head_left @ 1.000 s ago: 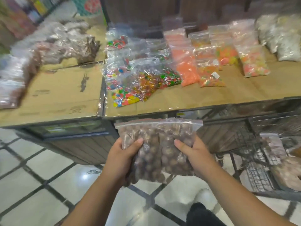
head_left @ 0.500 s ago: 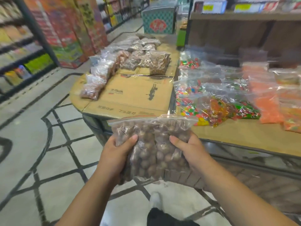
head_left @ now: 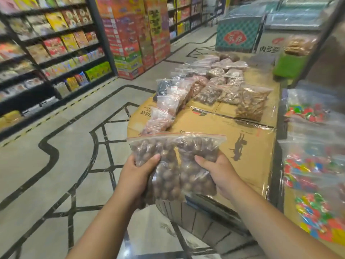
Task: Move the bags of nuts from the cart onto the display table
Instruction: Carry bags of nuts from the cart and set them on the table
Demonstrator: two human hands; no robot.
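Observation:
Two clear zip bags of round brown nuts are held side by side in front of me. My left hand point(head_left: 138, 176) grips the left bag of nuts point(head_left: 166, 176). My right hand point(head_left: 220, 171) grips the right bag of nuts point(head_left: 196, 172). Both bags hang over the near left corner of the display table point(head_left: 248, 152), which is covered with flattened cardboard. Several bags of nuts point(head_left: 211, 90) lie in rows on the far part of that table. The cart is out of view.
Bags of coloured candy point(head_left: 313, 165) cover the adjoining table on the right. A tall bag of light brown snacks point(head_left: 252, 103) stands near the table's right side. Store shelves point(head_left: 46, 58) line the aisle to the left across the tiled floor point(head_left: 56, 165).
The view has swung left from the candy table and the cart to the nut table. Both hands have kept their hold on the two bags and carried them to the table's near corner.

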